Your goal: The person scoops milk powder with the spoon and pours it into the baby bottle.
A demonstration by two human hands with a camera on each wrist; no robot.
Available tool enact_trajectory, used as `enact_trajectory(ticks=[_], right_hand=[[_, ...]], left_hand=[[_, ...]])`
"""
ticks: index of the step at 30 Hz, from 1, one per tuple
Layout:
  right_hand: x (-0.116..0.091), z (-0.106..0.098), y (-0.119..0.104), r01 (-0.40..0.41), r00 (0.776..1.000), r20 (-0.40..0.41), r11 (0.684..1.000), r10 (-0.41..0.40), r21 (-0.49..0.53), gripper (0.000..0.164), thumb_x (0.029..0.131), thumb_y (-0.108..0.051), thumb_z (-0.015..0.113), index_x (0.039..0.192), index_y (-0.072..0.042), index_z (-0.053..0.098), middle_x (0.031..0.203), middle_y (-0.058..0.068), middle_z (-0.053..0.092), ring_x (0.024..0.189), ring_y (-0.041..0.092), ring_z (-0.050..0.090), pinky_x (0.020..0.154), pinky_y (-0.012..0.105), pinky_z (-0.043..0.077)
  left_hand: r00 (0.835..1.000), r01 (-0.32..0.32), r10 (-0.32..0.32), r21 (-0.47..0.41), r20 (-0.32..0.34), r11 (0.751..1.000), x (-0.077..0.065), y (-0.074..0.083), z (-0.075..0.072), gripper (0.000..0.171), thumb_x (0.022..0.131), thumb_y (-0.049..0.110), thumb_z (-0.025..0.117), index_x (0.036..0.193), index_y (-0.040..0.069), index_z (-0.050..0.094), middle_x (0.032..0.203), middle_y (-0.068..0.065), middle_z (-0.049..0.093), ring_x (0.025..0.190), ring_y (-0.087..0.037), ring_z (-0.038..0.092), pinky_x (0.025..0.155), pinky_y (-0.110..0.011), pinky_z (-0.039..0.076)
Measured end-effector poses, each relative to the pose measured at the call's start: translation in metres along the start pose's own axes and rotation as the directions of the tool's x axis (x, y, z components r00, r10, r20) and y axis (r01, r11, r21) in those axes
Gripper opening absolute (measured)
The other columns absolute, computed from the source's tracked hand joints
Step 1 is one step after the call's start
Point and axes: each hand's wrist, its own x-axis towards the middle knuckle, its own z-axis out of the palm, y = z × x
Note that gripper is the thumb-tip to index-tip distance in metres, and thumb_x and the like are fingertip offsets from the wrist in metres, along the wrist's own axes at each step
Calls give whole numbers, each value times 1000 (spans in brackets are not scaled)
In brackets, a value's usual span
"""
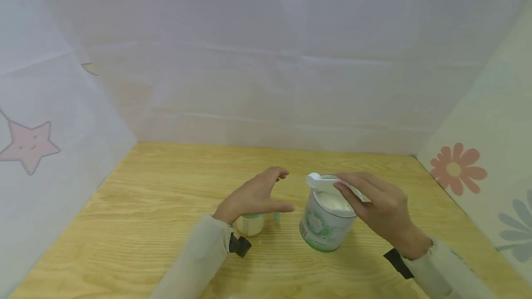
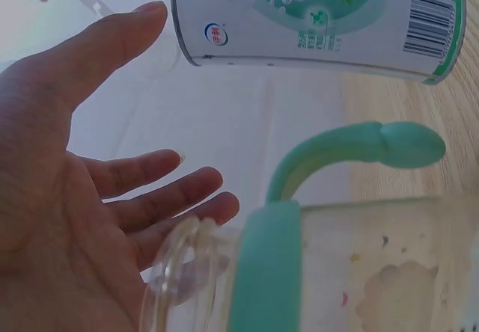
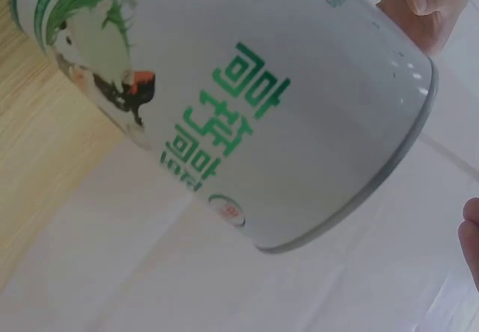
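Note:
My right hand (image 1: pixel 380 202) pinches a white scoop (image 1: pixel 322 181) between thumb and fingers, just above the rim of a milk powder can (image 1: pixel 326 227). Pale powder (image 1: pixel 333 201) shows inside the can, which stands upright with its top uncovered. My left hand (image 1: pixel 257 194) is held to the left of the can, thumb and fingers spread apart, with nothing between them. Beneath that hand stands a baby bottle (image 1: pixel 250 226), partly hidden by the wrist. In the left wrist view the bottle has an uncapped clear neck and a green handle (image 2: pixel 337 149).
The wooden table (image 1: pixel 166 188) carries the can and the bottle. A pale sheet (image 1: pixel 266 96) rises behind it. Printed side walls stand left and right, with a pink star (image 1: pixel 30 144) and a red flower (image 1: pixel 455 168).

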Motion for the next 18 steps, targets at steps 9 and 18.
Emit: enact_trajectory(ticks=[9,18], right_hand=[[-3,-9,6,-19,1000,-20,999,19,-26,42,97,-33,55,83,3,73,67,10,69,49,22,62,44,28,48],[-7,-14,10,-29,999,16,999,30,-46,44,98,-35,54,85,3,73,68,9,69,50,21,62,44,28,48]], left_hand=[[1000,10,-10,-2,17,1000,9,8,9,84,82,42,73,147,10,31,144,-7,43,133,-24,42,105,-43,41],[1000,-15,15,-21,22,1000,17,13,15,84,81,40,75,146,9,32,143,-7,45,132,-22,43,105,-41,42]])
